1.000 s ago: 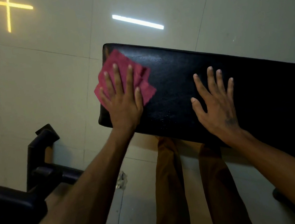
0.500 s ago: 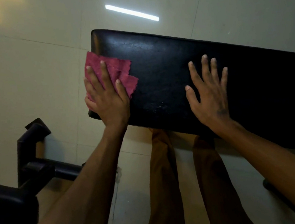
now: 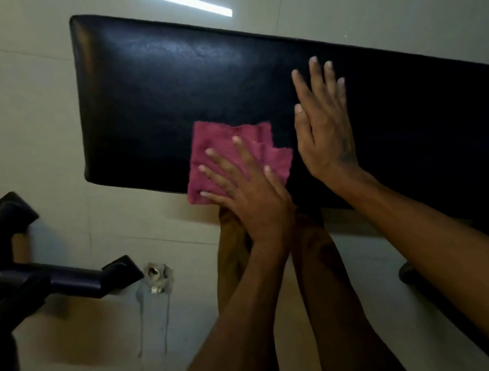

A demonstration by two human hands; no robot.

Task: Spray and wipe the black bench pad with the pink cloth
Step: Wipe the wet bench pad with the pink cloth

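The black bench pad (image 3: 196, 93) runs from the upper left toward the right edge of the view, above a pale tiled floor (image 3: 16, 119). The pink cloth (image 3: 217, 145) lies folded on the pad's near edge, its lower left corner hanging just past that edge. The left hand (image 3: 247, 191) presses flat on the cloth, its grip spread, with fingers fanned over the fabric and pinching nothing. Just beside the cloth on the right, the right hand (image 3: 325, 127) lies palm down on the bare pad, its grip also spread, fingers extended and close together, holding nothing. Brown trouser legs (image 3: 233, 256) show below the pad between the forearms. A black tubular frame (image 3: 65, 279) stands on the floor at lower left, well apart from the pad.
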